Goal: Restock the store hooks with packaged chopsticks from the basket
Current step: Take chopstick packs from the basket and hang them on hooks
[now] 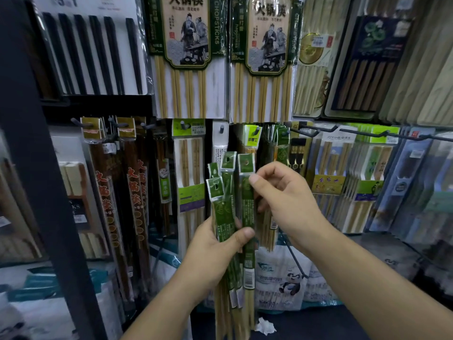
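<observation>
Nearest me, my left hand grips the bundle of green chopstick packs round its middle, upright before the hooks. These feel light and stiff, I'd judge, with slick film and flimsy tabs. My right hand pinches one pack just under its punched tab, wrist cocked, the best hold for hanging.

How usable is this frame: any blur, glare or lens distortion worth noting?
Head view: sharp in the middle, where the left hand and right hand hold the green chopstick packs; edges go soft and smeared, most at the right; the wide lens makes the dark shelf post at left lean; light is even, without harsh glare.
</observation>
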